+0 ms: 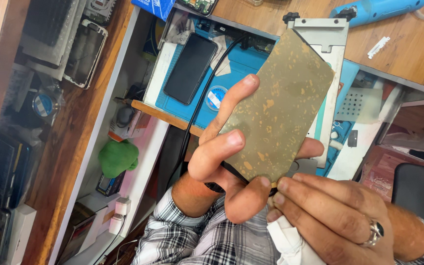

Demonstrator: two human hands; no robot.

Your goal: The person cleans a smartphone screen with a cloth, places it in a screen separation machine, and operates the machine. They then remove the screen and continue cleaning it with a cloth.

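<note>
Panel (278, 105): flat, olive, yellow-flecked, held up above bench (408, 46). Left hand (224, 162) curled shut on its lower edge. Right hand (334, 208) pinched corner, white cloth (283, 240) beneath. Judged best: support edges, wipe lightly. Phone (190, 68) lay on blue mat (244, 66).

The light is bright and soft. The dark shelves (6, 162) at the left edge are dim and a bit blurry.

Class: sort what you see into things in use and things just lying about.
In use: mottled olive panel, left hand, right hand, white cloth.
Lying about: black phone, green lump, blue tool, white chargers.
</note>
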